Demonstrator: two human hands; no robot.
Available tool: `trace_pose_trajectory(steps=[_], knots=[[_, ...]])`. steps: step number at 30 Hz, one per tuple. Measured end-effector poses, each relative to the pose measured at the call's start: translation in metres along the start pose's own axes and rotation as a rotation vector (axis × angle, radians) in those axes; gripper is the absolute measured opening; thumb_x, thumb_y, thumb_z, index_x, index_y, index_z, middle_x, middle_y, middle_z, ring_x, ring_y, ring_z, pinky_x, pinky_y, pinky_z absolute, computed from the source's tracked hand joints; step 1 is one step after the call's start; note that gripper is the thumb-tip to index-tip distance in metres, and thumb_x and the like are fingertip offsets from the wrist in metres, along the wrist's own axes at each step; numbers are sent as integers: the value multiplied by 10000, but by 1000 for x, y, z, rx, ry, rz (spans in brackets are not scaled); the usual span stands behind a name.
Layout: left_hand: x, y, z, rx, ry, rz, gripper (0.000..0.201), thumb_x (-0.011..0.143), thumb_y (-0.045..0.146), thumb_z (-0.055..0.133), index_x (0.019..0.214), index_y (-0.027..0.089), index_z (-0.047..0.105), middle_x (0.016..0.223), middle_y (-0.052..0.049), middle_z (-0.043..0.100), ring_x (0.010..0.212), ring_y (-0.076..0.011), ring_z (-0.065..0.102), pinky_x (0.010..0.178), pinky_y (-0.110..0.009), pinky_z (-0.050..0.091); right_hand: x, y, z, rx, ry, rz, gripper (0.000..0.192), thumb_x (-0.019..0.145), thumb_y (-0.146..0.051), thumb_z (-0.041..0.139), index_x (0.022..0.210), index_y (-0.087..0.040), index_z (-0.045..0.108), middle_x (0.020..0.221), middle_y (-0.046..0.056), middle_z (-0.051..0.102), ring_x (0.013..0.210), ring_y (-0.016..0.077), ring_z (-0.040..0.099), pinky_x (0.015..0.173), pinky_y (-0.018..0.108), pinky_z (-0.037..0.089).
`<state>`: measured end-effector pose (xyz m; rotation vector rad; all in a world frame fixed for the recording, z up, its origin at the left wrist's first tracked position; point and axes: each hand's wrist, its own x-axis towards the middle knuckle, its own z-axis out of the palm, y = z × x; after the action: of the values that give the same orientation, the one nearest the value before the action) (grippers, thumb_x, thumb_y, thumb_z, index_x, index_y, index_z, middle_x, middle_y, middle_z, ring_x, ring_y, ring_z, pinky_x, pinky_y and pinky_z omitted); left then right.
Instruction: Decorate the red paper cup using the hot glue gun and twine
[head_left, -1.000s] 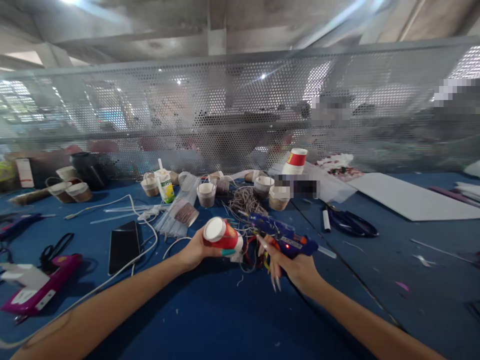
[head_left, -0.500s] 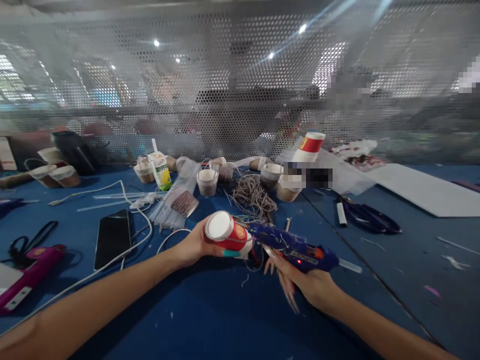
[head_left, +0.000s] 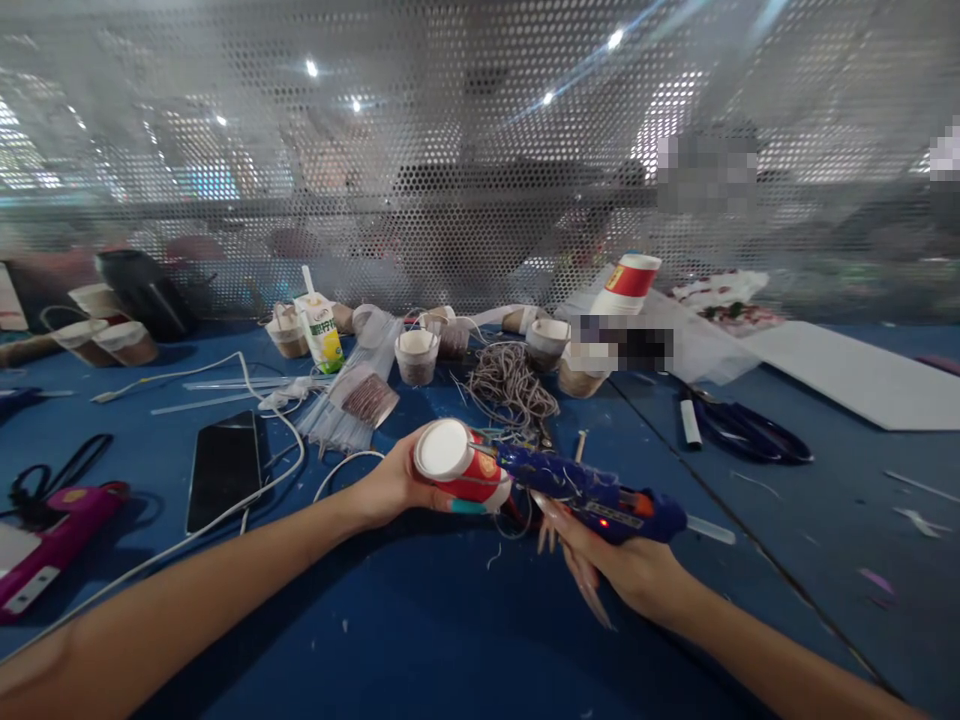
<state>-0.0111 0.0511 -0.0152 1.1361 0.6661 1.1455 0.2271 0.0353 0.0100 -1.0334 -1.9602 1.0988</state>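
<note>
My left hand (head_left: 397, 482) is closed around a red and white paper cup (head_left: 480, 478), tipped so its white base faces up and toward me. A blue hot glue gun (head_left: 574, 485) sits in my right hand (head_left: 626, 565), its red light lit and a clear glue stick poking out behind. The gun's nozzle reaches the cup's side near the base; whether it touches I cannot tell. Past my hands lies a tangle of grey-brown cord (head_left: 510, 385). Near it stands a small white cup (head_left: 417, 357), and a cord-wrapped cup (head_left: 367, 398) lies on its side.
Clear glue sticks (head_left: 337, 425), a drink carton (head_left: 321, 335) and several small cups stand toward the back. On the left are a phone (head_left: 223, 472), a white cable and a magenta power strip (head_left: 56, 540). Blue-handled scissors (head_left: 750, 430) and a white board (head_left: 847, 375) lie right.
The glue gun's nozzle has moved left, across the cup's side toward its base. The cup stays in my left hand, and the view has shifted slightly.
</note>
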Motion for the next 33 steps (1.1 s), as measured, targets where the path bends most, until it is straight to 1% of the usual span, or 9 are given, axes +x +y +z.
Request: trace_pose_trajectory(steps=[6,12,16,21,27,33], knots=[[-1,1,1,18,-7,6,709,406,208,876,1053,178,586,1005,-78,686,981,-277,620,950,-477,421,1,-4,0,27,-12,7,583,845,-536,520,358,-241,396,308,-18,492,312,124,506,536,295,553],[0,0,0,18,11,-9,719,390,175,876,1048,191,587,1005,-71,680,990,-274,612,970,-485,402,1,-4,0,11,-24,-10,596,842,-571,497,357,-239,396,314,-13,497,322,128,517,490,280,525],[0,1,1,8,12,-15,735,373,165,875,1050,184,588,994,-64,676,986,-269,610,963,-472,409,1,-2,0,-33,11,-27,601,858,-556,481,356,-241,377,298,-20,472,323,126,510,509,282,515],[0,3,3,15,15,-18,729,362,188,884,1031,174,595,971,-67,673,971,-268,609,961,-477,406,1,-1,0,-53,-5,-18,612,869,-562,451,357,-238,360,299,-19,462,324,123,507,509,278,513],[0,3,2,14,2,-23,734,381,201,884,1050,174,584,974,-73,673,976,-275,610,973,-498,394,1,-2,0,-47,-13,-27,607,869,-547,464,358,-235,369,308,-15,470,336,125,515,492,274,515],[0,2,2,-34,-16,-4,693,395,155,875,1026,167,591,995,-80,694,955,-265,638,950,-468,435,0,-4,-3,-65,-80,-21,621,864,-588,441,360,-229,389,330,-8,493,345,125,528,541,283,543]])
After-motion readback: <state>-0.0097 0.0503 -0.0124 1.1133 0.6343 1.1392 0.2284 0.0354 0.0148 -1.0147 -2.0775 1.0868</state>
